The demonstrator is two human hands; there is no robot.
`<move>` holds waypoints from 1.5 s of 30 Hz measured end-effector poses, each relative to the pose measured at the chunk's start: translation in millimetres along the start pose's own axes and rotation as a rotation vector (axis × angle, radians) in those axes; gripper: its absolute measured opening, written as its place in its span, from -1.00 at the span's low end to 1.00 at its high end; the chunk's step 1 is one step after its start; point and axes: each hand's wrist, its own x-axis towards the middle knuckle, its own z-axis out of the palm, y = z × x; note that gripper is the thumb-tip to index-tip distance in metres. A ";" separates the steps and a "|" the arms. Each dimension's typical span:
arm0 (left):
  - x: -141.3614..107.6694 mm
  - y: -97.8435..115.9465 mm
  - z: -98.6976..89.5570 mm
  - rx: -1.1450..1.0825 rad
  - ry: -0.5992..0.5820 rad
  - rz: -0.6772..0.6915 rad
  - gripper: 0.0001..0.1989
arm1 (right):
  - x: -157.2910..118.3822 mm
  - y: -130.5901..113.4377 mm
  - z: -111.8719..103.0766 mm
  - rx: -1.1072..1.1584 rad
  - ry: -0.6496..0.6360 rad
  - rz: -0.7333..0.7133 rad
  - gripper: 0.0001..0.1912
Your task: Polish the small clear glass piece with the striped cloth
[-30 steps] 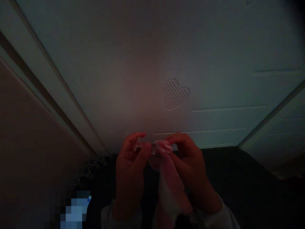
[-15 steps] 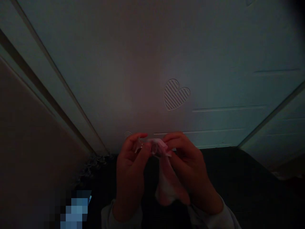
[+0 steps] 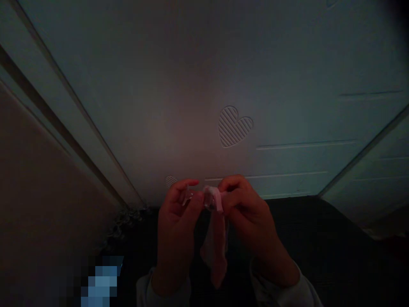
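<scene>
My left hand is closed, with thumb and fingers pinching a small clear, shiny object whose exact kind I cannot make out in the dim light. My right hand pinches a thin pink cloth against the right end of that object. The cloth folds over this end, and its loose part hangs down between my two wrists. Part of the clear object is hidden by the cloth and my fingers.
Beyond my hands stands a pale panel with a grooved heart. Below lies a dark surface. Ruffled trim runs along its left edge. A pixelated bluish patch shows at the lower left.
The hanging part of the cloth has swung left and narrowed. My right fingers have shifted slightly and curl closer around the cloth; my left hand stays nearly in place.
</scene>
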 end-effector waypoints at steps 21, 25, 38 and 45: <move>-0.6 2.1 -0.2 0.001 -0.008 -0.002 -0.83 | -0.8 4.0 5.2 0.043 0.058 0.068 -0.79; 0.0 4.8 1.4 0.001 0.011 0.002 -0.81 | -1.6 2.0 5.1 0.024 0.062 0.097 -0.81; 3.2 -1.9 -1.3 -0.058 -0.042 0.058 -0.90 | 3.0 -0.4 -3.1 0.031 0.010 -0.012 -0.67; 0.3 -0.2 0.0 -0.091 -0.040 -0.010 -0.88 | 3.5 -0.3 -2.8 0.041 0.039 -0.008 -0.67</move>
